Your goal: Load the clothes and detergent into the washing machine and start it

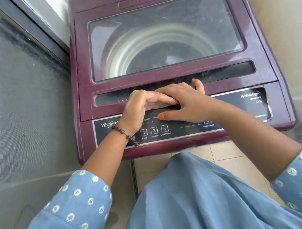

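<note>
Gripping: left hand [139, 106] and right hand [181, 102] curled over lid handle [228, 73], side by side
Lid [164, 34]: closed on washing machine [91, 138]
Control panel [242, 109]: just beneath both wrists
Bracelet [125, 134]: on left wrist

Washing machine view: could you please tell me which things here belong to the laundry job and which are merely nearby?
Job:
washing machine
closed lid
control panel
left hand
right hand

Nearby:
mesh screen
bead bracelet
tiled floor
</note>
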### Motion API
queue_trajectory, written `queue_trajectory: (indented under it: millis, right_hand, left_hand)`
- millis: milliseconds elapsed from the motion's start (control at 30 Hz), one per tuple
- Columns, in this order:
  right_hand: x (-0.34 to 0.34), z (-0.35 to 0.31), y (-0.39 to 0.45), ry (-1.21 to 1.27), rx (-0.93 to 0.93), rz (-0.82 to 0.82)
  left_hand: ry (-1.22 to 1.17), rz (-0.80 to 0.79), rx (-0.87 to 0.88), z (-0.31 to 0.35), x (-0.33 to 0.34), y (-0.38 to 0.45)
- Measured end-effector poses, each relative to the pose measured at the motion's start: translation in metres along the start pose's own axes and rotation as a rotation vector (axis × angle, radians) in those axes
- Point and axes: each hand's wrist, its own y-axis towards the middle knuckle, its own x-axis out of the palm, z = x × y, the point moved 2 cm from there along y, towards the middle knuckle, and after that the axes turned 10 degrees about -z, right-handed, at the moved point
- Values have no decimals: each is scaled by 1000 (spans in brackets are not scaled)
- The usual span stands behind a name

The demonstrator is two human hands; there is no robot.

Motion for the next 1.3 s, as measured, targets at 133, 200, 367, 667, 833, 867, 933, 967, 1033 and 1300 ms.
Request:
queue_trajectory:
  millis: [133, 200, 367, 667, 833, 867, 933, 967, 1033, 1300]
  right_hand:
    - [-10, 11, -2, 75, -58, -24]
    - [-13, 16, -1, 82, -109, -34]
    - [-17, 22, 0, 126, -217, -24]
    - [-18, 26, 2, 169, -291, -1]
    - [-12, 24, 4, 170, -279, 90]
    - [-11, 23, 5, 164, -274, 108]
    - [-9, 21, 5, 162, -264, 136]
    - [-9, 20, 5, 163, -261, 150]
    - [-8, 19, 5, 177, -238, 183]
    - [-7, 11, 4, 115, -152, 271]
  left_hand:
    - [51, 30, -19, 1, 3, -1]
    - [60, 37, -35, 1, 2, -2]
    - [-12, 47, -64, -1, 0, -1]
    - [-41, 80, -69, -5, -1, 3]
    - [-45, 98, -72, -6, -5, 4]
    - [-53, 83, -75, -5, -6, 5]
    - [-72, 59, -75, -4, -9, 6]
    - [-80, 57, -79, -4, -10, 6]
    - [-76, 86, -85, -5, -9, 4]
    - [220, 301, 121, -11, 7, -7]
